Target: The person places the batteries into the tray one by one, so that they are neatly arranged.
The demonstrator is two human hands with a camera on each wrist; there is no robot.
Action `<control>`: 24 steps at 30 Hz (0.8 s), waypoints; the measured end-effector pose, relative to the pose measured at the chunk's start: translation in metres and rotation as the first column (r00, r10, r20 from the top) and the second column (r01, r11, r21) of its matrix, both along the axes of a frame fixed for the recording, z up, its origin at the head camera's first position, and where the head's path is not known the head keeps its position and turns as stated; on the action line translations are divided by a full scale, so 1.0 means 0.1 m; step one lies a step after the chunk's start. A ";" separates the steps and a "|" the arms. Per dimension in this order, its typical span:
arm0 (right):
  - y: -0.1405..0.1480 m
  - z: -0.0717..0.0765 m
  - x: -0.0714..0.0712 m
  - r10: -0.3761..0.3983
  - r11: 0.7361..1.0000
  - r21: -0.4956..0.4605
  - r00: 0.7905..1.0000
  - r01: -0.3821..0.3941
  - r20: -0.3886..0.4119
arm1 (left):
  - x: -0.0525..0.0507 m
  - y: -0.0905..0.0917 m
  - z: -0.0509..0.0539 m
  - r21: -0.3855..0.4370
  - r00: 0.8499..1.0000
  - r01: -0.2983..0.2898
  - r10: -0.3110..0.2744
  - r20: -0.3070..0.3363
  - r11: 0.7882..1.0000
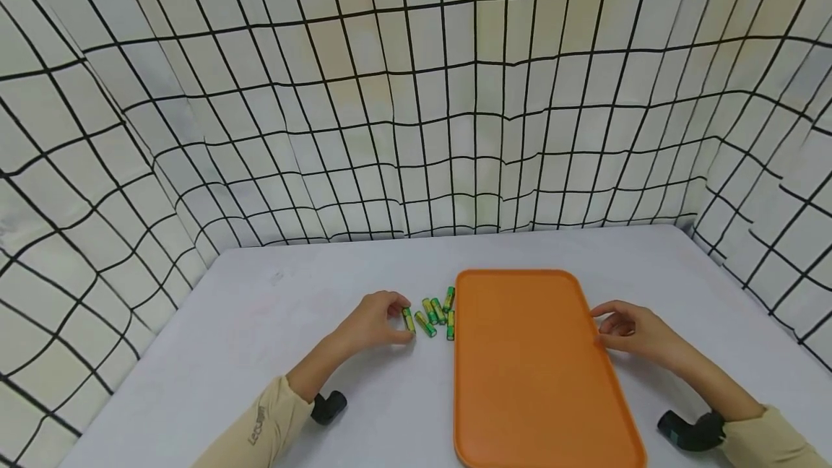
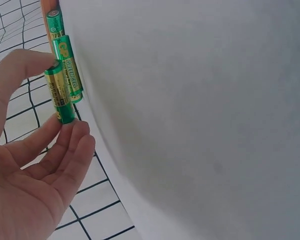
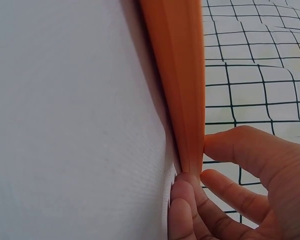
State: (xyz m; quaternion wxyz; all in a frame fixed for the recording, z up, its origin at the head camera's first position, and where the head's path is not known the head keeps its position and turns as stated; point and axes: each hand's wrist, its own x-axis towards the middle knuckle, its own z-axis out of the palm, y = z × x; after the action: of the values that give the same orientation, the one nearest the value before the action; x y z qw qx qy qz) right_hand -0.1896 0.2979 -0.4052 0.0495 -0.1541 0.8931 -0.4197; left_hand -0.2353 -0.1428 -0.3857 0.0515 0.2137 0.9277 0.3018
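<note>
My left hand [image 1: 373,322] pinches a green and yellow battery [image 1: 408,320] at its two ends, between thumb and finger. In the left wrist view this battery [image 2: 59,94] stands nearly lengthwise between the fingertips, with another battery [image 2: 70,70] behind it. Several more such batteries [image 1: 425,323] lie loosely grouped between that hand and the left edge of an orange tray [image 1: 520,367]. At the tray's right edge is my right hand [image 1: 633,331], thumb and curled fingers against the rim. The right wrist view shows the fingertips at the tray's side wall [image 3: 182,90].
A white-covered table [image 1: 292,287] carries everything. Behind it and along both sides rise white walls with a black grid [image 1: 416,128]. Black devices [image 1: 328,407] are worn at both wrists.
</note>
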 end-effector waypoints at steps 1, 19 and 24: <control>0.00 0.00 0.00 0.003 1.000 -0.004 1.000 -0.003 0.000 | 0.00 0.01 0.00 0.002 1.000 0.004 -0.004 0.000 1.000; 0.04 -0.03 -0.03 0.050 0.999 -0.020 0.998 -0.051 -0.045 | -0.02 0.16 0.14 0.028 0.991 0.121 -0.119 -0.059 0.992; 0.03 -0.04 -0.02 0.054 0.998 -0.024 0.997 -0.055 -0.057 | -0.01 0.25 0.18 0.034 0.987 0.149 -0.146 -0.068 0.988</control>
State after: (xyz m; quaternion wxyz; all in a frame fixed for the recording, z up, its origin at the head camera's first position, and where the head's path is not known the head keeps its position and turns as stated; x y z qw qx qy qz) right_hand -0.1920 0.3012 -0.4089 0.0340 -0.1907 0.8841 -0.4252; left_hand -0.2360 -0.1176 -0.3673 0.0394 0.2924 0.9045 0.3079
